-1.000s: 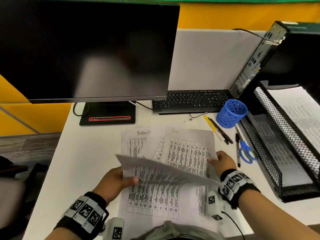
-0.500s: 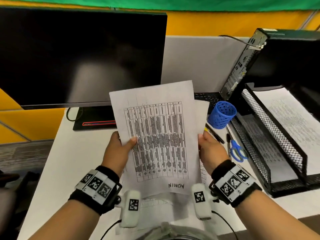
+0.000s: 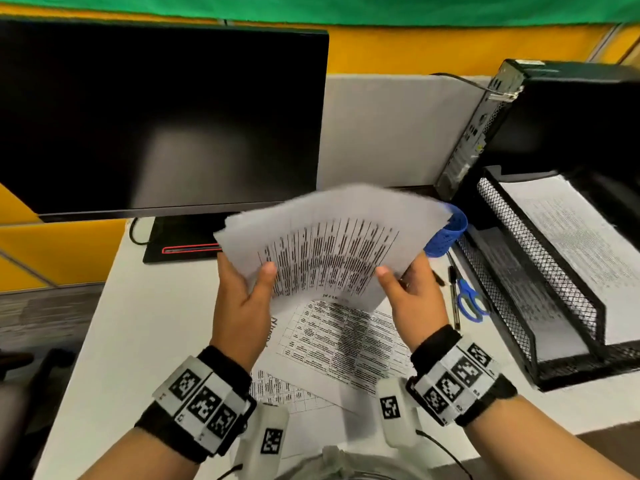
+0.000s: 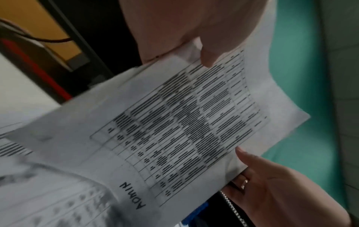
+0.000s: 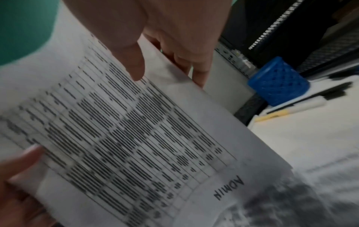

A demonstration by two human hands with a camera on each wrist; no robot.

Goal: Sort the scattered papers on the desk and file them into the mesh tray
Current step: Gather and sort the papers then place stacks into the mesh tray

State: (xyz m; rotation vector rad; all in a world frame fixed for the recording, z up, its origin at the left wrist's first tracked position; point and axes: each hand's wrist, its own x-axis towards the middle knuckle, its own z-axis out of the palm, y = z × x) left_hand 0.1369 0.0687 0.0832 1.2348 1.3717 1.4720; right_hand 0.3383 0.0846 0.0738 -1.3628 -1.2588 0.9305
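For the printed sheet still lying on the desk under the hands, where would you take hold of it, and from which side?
Probably its near-right corner, coming from the person's side. The printed sheet lies flat and skewed on the desk, its far end is under the held ADMIN papers, and its left part overlaps another sheet; that corner lies bare, so a finger can slide under.

Held sheet (image 4: 174,122): handwritten "ADMIN" in black capitals on the margin beyond the end of the printed table; the word reads upside down in both wrist views.
Held sheet's table: ruled rows of printed lines, too blurred to read.
Sheets on the tabletop (image 3: 346,344): printed tables, text too small to read; a handwritten heading at the edge is partly hidden and cannot be made out.
Papers in the mesh tray (image 3: 581,244): printed text, illegible.
Wristbands (image 3: 204,400): black-and-white square code markers, no letters.
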